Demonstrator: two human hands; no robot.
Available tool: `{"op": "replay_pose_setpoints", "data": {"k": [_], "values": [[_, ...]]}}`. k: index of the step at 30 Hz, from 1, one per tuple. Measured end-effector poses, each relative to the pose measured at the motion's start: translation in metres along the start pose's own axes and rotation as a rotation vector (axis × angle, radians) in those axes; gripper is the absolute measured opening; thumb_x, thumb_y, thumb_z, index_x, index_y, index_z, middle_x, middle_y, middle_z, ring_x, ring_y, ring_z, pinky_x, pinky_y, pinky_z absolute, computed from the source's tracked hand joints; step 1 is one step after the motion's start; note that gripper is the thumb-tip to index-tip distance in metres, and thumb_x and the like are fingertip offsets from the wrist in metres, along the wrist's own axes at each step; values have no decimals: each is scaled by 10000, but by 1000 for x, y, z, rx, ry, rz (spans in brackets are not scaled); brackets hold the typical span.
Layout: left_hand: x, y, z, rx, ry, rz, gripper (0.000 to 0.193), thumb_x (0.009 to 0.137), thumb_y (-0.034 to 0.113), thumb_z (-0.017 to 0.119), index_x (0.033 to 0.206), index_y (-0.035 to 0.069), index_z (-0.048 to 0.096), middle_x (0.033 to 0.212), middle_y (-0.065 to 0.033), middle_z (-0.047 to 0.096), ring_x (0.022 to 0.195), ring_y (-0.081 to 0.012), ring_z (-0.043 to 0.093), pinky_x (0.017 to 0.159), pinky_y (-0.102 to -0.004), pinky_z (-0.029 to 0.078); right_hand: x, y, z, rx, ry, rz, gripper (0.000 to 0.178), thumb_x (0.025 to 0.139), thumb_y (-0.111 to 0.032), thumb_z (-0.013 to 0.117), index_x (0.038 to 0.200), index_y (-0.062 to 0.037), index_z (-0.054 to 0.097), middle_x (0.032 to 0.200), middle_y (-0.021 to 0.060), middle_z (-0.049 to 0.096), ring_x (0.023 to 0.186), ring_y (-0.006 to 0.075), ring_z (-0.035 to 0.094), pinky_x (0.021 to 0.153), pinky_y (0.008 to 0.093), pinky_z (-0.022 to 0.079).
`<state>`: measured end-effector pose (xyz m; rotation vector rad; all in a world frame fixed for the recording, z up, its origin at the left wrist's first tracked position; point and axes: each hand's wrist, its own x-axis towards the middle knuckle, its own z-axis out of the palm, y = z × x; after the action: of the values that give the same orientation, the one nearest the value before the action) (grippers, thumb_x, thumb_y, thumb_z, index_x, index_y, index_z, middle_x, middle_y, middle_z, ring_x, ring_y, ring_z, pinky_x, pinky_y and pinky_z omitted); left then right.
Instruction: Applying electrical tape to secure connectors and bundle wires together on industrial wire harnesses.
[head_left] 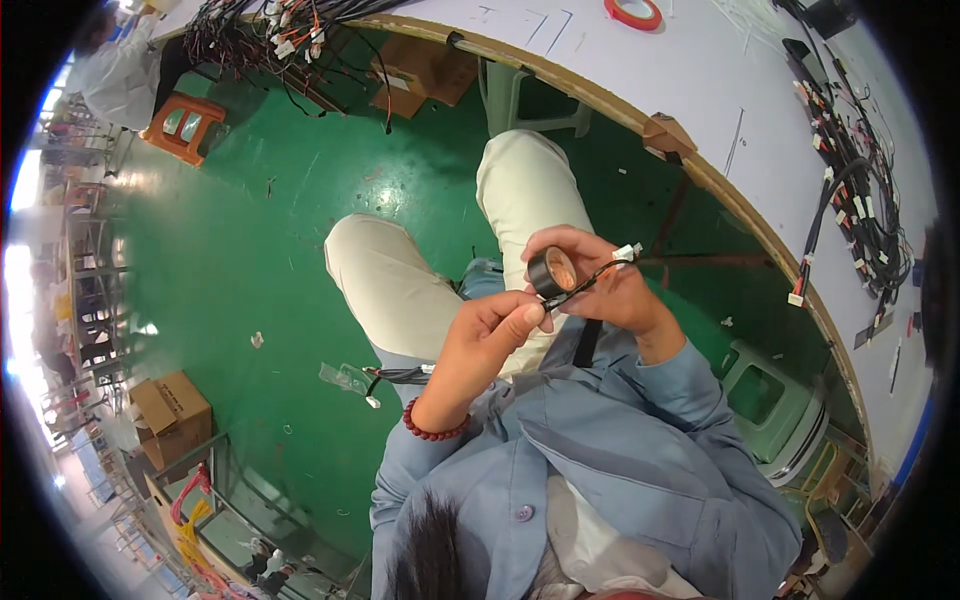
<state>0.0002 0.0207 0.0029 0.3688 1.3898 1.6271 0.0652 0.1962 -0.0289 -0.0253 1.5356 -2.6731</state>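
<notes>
A black wire harness (572, 294) runs between my hands above my lap. My left hand (490, 335) is closed, its thumb and forefinger pinching the wires. More wires (400, 376) come out beside my left wrist and end in a white plug. My right hand (612, 290) is curled around a roll of black tape (543, 273) with an orange-brown core. The harness crosses that hand's fingers, and its white connector (627, 253) sticks out past them. The right fingertips are partly hidden behind the roll.
A white worktable (690, 90) curves along the far and right sides, with a red tape roll (633, 12) and piled black harnesses (860, 210) on it. More harnesses (285, 40) hang over its edge at the far left. Stools (185, 128) and cardboard boxes (172, 415) stand on the green floor.
</notes>
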Motion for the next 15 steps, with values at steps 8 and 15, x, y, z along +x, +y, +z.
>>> {"op": "replay_pose_setpoints", "data": {"k": [8,15], "values": [[0,-9,15,514,322,465,124,836,113,632,786,1,613,571,-28,523,484,-70,414,436,-261,304,-4,10,2,-113,65,-46,486,683,-25,584,1160,17,501,1079,91,543,975,144,547,870,286,432],[9,-19,7,1065,493,788,94,702,-9,667,778,21,621,530,-79,477,416,-226,454,402,-310,321,-25,32,32,112,260,31,403,754,-23,600,1127,-46,448,944,6,453,830,72,457,712,218,402]]}}
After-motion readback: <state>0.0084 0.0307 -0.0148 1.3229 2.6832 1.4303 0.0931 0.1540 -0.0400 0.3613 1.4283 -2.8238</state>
